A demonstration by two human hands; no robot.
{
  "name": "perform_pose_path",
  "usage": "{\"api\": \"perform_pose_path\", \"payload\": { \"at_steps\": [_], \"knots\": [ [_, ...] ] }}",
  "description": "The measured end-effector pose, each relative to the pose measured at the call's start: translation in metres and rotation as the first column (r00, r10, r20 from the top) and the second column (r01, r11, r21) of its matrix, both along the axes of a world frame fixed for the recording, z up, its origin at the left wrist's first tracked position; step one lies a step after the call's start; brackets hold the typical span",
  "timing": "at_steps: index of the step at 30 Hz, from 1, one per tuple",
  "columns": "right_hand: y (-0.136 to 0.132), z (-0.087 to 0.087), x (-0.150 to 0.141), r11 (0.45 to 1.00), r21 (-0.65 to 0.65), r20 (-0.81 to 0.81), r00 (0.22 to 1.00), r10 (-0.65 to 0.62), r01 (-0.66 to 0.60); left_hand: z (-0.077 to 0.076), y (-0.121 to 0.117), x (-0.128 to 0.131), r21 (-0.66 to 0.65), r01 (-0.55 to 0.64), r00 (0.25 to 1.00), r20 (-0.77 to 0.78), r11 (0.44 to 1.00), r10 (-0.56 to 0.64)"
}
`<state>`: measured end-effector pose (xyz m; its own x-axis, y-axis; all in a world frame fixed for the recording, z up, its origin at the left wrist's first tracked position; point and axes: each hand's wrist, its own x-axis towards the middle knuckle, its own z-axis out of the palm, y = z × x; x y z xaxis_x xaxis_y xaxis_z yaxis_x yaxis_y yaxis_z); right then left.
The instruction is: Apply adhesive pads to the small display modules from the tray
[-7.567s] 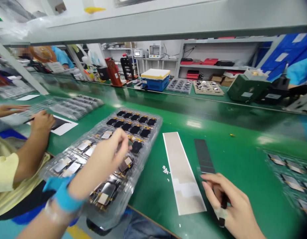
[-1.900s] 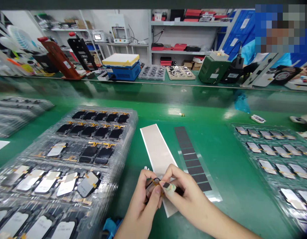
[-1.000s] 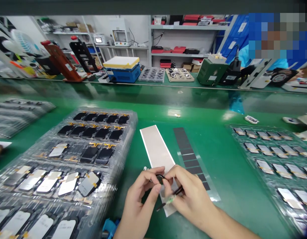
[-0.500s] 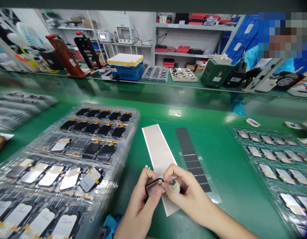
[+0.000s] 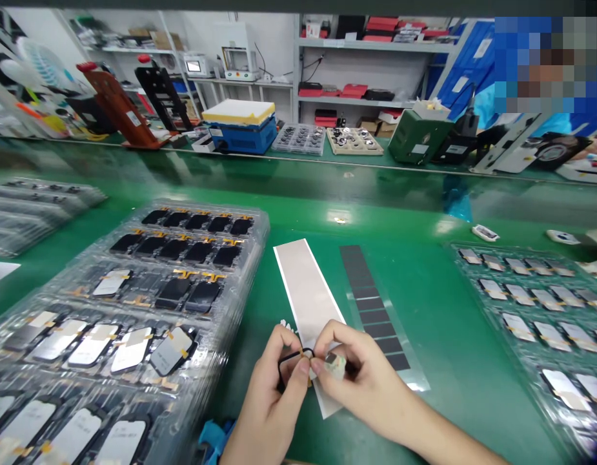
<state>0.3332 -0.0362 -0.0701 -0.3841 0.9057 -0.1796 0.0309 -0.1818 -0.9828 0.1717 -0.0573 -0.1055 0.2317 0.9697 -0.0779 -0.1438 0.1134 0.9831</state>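
Between my hands is a small display module with a black rounded rim and a bit of orange flex near its upper edge. My left hand is closed around it, thumb on the near face and fingers behind. The thumb and forefinger of my right hand pinch at its right edge; what exactly lies between those tips is hidden. A pale, greenish, crumpled piece shows in the curl of the right fingers. Beneath the hands lies a long beige strip with white edges.
Left, a stack of clear trays carries display modules. A sheet of dark adhesive pieces lies right of the strip. Another clear tray with silver-backed modules stands right. A raised shelf at the back holds a blue box and a green box.
The module has tilted, so less of its face shows. My fingertips have drawn slightly closer along its edge. The whole view has shifted a little; a hand at the far left is gone.
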Motion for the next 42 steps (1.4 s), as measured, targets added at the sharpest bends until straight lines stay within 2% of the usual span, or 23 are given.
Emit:
{"api": "perform_pose_path", "payload": {
  "at_steps": [10, 13, 15, 17, 20, 22, 25, 29, 35, 38, 42],
  "knots": [
    [0.002, 0.004, 0.004, 1.000, -0.004, 0.047, 0.999, 0.011, -0.011, 0.003, 0.002, 0.000, -0.030, 0.036, 0.998, 0.046, 0.999, -0.035],
    [0.004, 0.004, 0.008, 1.000, -0.003, 0.041, 0.999, -0.004, 0.004, 0.001, 0.003, 0.001, 0.026, 0.042, 0.999, -0.026, 0.999, -0.041],
    [0.005, 0.003, 0.009, 0.999, 0.000, 0.039, 0.999, -0.033, 0.033, 0.000, 0.003, 0.001, 0.115, -0.007, 0.993, -0.117, 0.993, 0.020],
    [0.005, 0.004, 0.008, 0.999, 0.010, 0.045, 0.998, -0.048, 0.048, 0.000, 0.004, 0.001, 0.268, -0.102, 0.961, -0.222, 0.958, 0.164],
    [0.004, 0.004, 0.006, 0.996, 0.057, 0.090, 0.993, -0.075, 0.070, 0.003, 0.007, 0.001, 0.510, -0.154, 0.875, -0.326, 0.846, 0.356],
    [0.003, 0.005, 0.005, 0.989, 0.112, 0.135, 0.984, -0.113, 0.098, 0.006, 0.009, 0.002, 0.600, -0.122, 0.838, -0.365, 0.791, 0.406],
    [0.002, 0.005, 0.002, 0.971, 0.196, 0.170, 0.971, -0.169, 0.135, 0.010, 0.010, 0.003, 0.643, -0.125, 0.810, -0.373, 0.755, 0.452],
    [0.001, 0.005, 0.000, 0.961, 0.234, 0.180, 0.965, -0.189, 0.144, 0.012, 0.010, 0.004, 0.610, -0.111, 0.815, -0.396, 0.785, 0.423],
    [0.004, 0.005, 0.002, 0.980, 0.138, 0.162, 0.973, -0.163, 0.141, 0.009, 0.012, 0.003, 0.535, -0.142, 0.871, -0.332, 0.833, 0.362],
    [0.004, 0.004, 0.004, 0.986, 0.090, 0.141, 0.978, -0.152, 0.140, 0.008, 0.012, 0.002, 0.513, -0.125, 0.871, -0.352, 0.849, 0.342],
    [0.004, 0.004, 0.004, 0.986, 0.080, 0.138, 0.978, -0.157, 0.147, 0.011, 0.010, 0.002, 0.429, -0.107, 0.892, -0.357, 0.897, 0.277]
  ]
}}
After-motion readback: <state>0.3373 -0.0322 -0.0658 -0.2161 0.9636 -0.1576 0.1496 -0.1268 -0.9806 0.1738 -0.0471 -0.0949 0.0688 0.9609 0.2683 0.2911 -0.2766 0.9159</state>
